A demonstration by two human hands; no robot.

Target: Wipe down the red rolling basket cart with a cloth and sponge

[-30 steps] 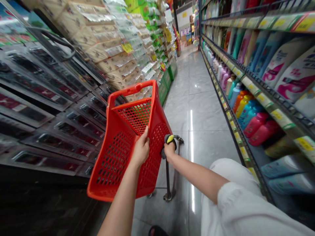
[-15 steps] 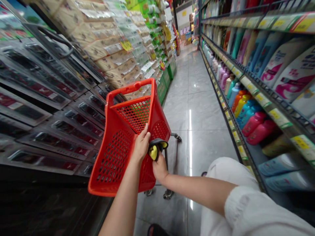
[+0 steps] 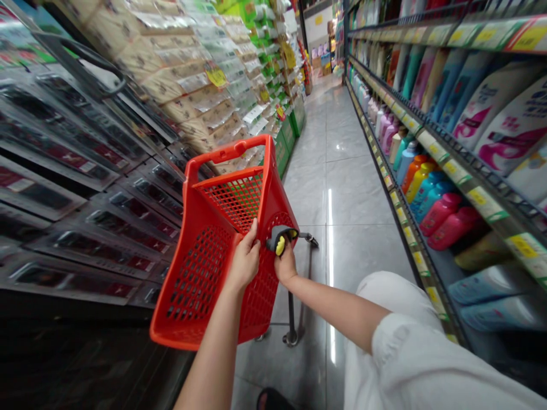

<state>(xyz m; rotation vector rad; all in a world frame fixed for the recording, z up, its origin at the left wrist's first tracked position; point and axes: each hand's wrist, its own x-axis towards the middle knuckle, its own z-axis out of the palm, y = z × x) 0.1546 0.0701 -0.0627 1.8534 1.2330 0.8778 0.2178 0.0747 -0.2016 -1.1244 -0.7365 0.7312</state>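
A red plastic shopping cart (image 3: 205,267) with perforated sides stands in front of me, its basket seen at a slant. My left hand (image 3: 245,256) is closed over the rim on its right side, one finger stretched up along the edge. Just to the right, my right hand (image 3: 285,265) grips a soft-looking black-and-yellow item (image 3: 280,238) against the cart's outer side. This item has a dark, curved outer part and a yellow inside; its exact kind cannot be made out. Most of my right fingers are hidden behind it.
Packaged goods hang on a rack (image 3: 85,171) close on the left, with stacked tissue packs (image 3: 188,74) beyond. A shelf of bottles (image 3: 427,188) runs along the right. Grey tiled floor (image 3: 354,199) stretches between them. My bent knee (image 3: 397,296) is at lower right.
My right hand and the black-and-yellow item have moved up and to the right along the cart's side, away from my left hand. My left hand and the cart have hardly moved.
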